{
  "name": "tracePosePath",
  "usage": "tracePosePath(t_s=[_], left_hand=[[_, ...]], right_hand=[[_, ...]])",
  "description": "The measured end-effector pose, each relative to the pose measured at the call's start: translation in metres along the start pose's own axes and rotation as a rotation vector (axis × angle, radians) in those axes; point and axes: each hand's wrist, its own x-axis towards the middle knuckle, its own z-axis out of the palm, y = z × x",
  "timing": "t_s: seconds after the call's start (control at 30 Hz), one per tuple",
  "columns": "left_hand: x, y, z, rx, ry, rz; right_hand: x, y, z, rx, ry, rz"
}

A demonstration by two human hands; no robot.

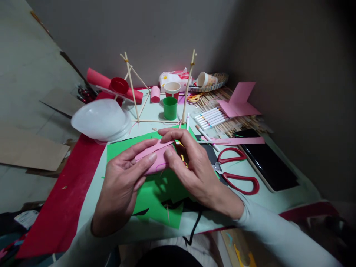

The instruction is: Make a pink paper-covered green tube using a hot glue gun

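A folded piece of pink paper [160, 157] with a curved pen line is held between both hands, above a green paper sheet [155, 189]. My left hand [125, 174] grips its left end, thumb in front and fingers behind. At the right end, my right hand [194, 167] pinches the paper with thumb and index finger along the upper fold. Right of that hand lie red-handled scissors [239, 172], their blades partly hidden. A narrow pink paper strip [247, 140] lies behind the scissors, reaching over a black phone [269, 161].
Behind the hands stand a green cup [170, 108], a paper cup [172, 89] and a wooden stick frame [133, 89]. White plastic bowls [97, 118] sit at the left. Markers [213, 118], many sticks [230, 128] and a folded pink card [240, 102] lie at the right.
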Motion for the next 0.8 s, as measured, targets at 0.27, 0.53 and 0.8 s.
tracePosePath(t_s=[0.27,0.53,0.8], left_hand=[[0.005,0.009,-0.01,0.005,0.016,-0.049],[0.004,0.011,-0.009,0.045,-0.037,-0.099],[0.012,0.013,-0.016,0.189,-0.081,-0.087]], right_hand=[[0.008,0.001,-0.029,-0.045,-0.263,0.009],[0.008,0.012,-0.032,-0.1,-0.219,-0.198],[0.005,0.021,-0.035,-0.148,-0.181,-0.372]])
